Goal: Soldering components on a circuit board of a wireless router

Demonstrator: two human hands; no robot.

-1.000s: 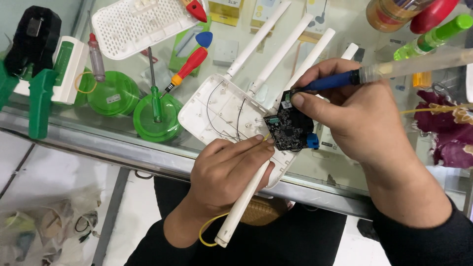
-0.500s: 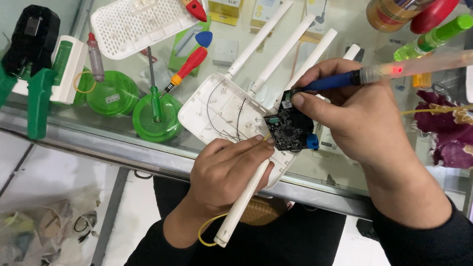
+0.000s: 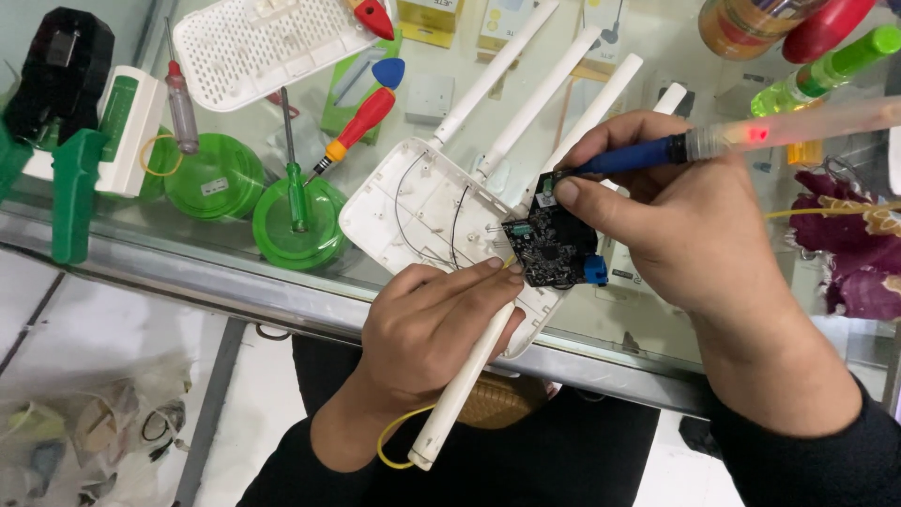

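Centre of the frame: opened white plastic router shell (image 3: 422, 211) lying on the glass counter top (image 3: 188, 272), thin black wires running across its inside, white stick antennas (image 3: 540, 89) fanning toward the upper right. One more white antenna (image 3: 465, 390) pointing down toward the lower centre, past the counter's edge.

Small black circuit board (image 3: 552, 249) with a blue connector at its right corner, resting over the shell's right end. Left hand (image 3: 432, 329) below the shell, fingers curled, fingertips (image 3: 488, 268) pressing at the board's left edge; thin yellow solder wire (image 3: 399, 441) looping beneath the wrist.

Right hand (image 3: 676, 225) at centre right, closed in a pen grip around a soldering iron with a blue collar and translucent handle (image 3: 713, 143), a red light glowing inside the handle, tip down at the board's upper edge.

Left of the shell: green round plastic containers (image 3: 300, 225), a green-handled screwdriver (image 3: 293, 169) standing over one of them, a red-handled screwdriver (image 3: 357, 127) just above. Upper left: white perforated router cover (image 3: 263, 38). Far left: green and black crimping tool (image 3: 56, 141).
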